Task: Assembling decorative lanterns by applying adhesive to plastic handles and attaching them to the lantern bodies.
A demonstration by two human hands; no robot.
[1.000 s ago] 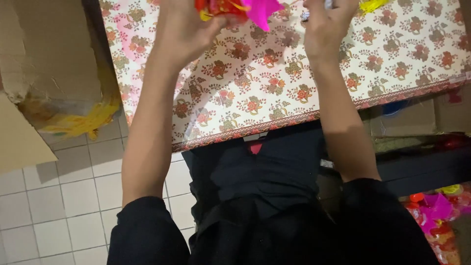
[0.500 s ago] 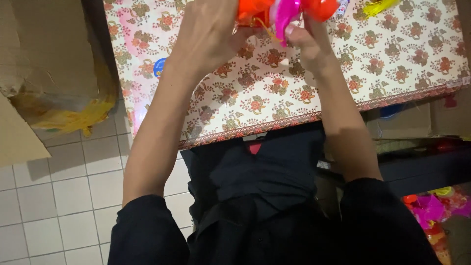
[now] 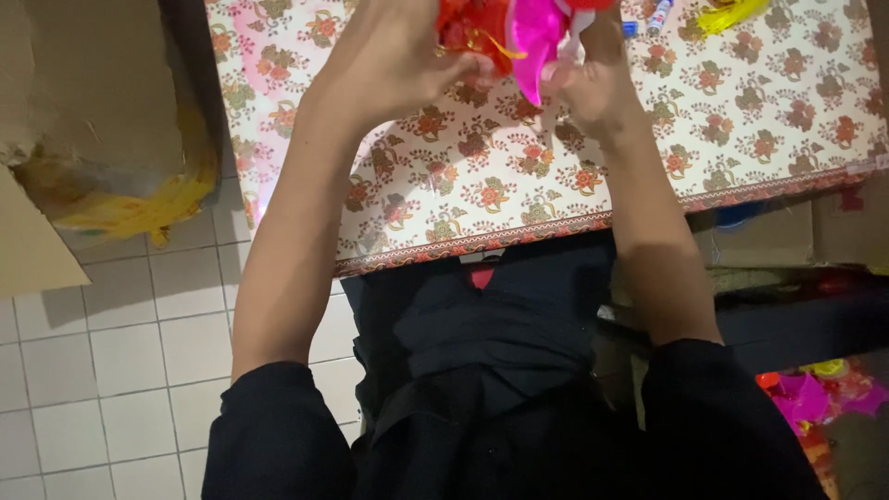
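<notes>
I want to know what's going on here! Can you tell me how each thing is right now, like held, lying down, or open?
Left hand: closed on the red piece.
Right hand: pinching the pink piece.
Red and pink decoration: held above the table, partly out of frame.
Floral tablecloth: spread flat, edge hanging over.
Yellow strip: lying loose on the cloth.
Cardboard box: standing on the floor, yellow material spilling from it.

A crumpled red and magenta paper ornament (image 3: 514, 32), held above the table.
</notes>
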